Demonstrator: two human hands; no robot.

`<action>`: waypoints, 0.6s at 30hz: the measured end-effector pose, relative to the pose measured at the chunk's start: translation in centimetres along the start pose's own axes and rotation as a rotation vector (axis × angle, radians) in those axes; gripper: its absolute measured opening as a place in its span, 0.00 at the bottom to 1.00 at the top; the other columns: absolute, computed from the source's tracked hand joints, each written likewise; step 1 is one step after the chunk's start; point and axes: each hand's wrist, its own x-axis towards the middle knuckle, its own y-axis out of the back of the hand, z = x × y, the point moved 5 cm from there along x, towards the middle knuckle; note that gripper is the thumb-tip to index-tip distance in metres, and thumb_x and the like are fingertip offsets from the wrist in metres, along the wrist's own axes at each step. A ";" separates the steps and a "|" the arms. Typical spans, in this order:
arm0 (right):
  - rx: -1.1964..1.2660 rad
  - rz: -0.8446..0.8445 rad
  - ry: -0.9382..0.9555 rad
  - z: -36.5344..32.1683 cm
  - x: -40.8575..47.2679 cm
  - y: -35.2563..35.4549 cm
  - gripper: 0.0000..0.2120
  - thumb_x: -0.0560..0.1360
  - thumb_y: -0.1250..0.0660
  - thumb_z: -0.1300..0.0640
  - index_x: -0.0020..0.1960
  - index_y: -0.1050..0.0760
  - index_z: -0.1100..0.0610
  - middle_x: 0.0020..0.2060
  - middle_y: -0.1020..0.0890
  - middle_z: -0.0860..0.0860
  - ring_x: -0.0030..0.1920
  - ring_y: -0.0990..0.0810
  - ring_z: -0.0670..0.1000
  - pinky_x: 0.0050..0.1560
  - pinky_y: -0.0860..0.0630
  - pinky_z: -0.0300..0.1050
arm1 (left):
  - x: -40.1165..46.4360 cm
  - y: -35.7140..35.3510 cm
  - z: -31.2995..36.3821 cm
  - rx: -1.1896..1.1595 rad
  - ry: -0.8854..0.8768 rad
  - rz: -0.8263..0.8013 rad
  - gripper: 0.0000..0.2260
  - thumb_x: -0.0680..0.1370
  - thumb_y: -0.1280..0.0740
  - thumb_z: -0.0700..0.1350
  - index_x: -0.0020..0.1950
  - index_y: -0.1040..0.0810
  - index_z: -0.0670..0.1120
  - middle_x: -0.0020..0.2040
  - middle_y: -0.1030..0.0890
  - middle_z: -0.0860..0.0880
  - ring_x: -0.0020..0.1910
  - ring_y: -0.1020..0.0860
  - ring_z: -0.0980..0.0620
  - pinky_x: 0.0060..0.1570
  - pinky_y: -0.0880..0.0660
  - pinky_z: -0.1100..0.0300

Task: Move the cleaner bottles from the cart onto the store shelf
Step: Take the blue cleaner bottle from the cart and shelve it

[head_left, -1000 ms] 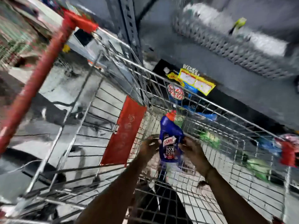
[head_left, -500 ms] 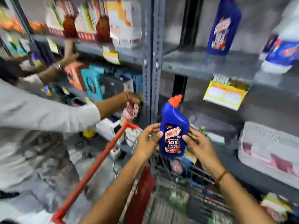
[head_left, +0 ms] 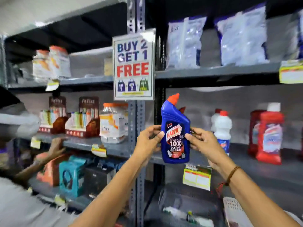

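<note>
A blue cleaner bottle point(head_left: 175, 128) with a red cap and a Harpic label is held upright in front of the grey store shelf point(head_left: 255, 161). My left hand point(head_left: 149, 141) grips its left side and my right hand point(head_left: 202, 143) grips its right side. The bottle's base hangs at about the level of the shelf's front edge, at the shelf's left end. Behind it a dark red cap of another bottle peeks out. The cart is out of view.
On the same shelf stand white bottles point(head_left: 222, 128) and red bottles point(head_left: 268, 136). A "Buy 2 Get 1 Free" sign point(head_left: 133, 66) hangs on the upright post. Another person point(head_left: 19, 202) at the left reaches onto the neighbouring shelf. Bagged goods point(head_left: 242, 36) fill the shelf above.
Both hands have lifted the blue bottle out of the cart and up to shelf height. The view has swung from the cart up to the shelves.
</note>
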 end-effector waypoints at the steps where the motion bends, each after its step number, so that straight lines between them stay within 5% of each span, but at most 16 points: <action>1: 0.001 0.012 0.006 -0.7 0.4 0.4 0.18 0.75 0.34 0.62 0.64 0.26 0.58 0.52 0.16 0.55 0.49 0.17 0.48 0.50 0.19 0.45 | 0.6 -0.3 0.9 -0.002 -0.009 -0.016 0.12 0.78 0.36 0.39 0.61 0.25 0.42 0.44 0.23 0.49 0.38 0.21 0.54 0.32 0.22 0.64; 6: -0.006 0.069 0.044 -2.5 2.2 1.7 0.14 0.75 0.34 0.62 0.60 0.23 0.55 0.45 0.14 0.49 0.44 0.16 0.45 0.46 0.19 0.43 | 3.6 -1.4 2.4 -0.022 -0.049 -0.067 0.11 0.78 0.35 0.39 0.60 0.24 0.43 0.45 0.22 0.47 0.43 0.20 0.47 0.38 0.20 0.55; 11: -0.029 0.113 0.040 -1.1 3.9 3.4 0.14 0.75 0.33 0.61 0.60 0.23 0.54 0.47 0.14 0.50 0.49 0.16 0.49 0.46 0.20 0.45 | 5.9 -3.2 1.0 -0.030 -0.058 -0.088 0.10 0.78 0.37 0.38 0.59 0.24 0.42 0.40 0.22 0.50 0.34 0.20 0.56 0.32 0.20 0.61; 18: -0.128 0.183 0.007 4.2 6.7 5.9 0.14 0.74 0.33 0.58 0.58 0.24 0.47 0.53 0.16 0.48 0.53 0.17 0.46 0.54 0.19 0.49 | 10.4 -5.5 -5.1 -0.041 0.023 -0.056 0.09 0.78 0.36 0.39 0.57 0.23 0.47 0.47 0.20 0.47 0.49 0.19 0.46 0.45 0.19 0.51</action>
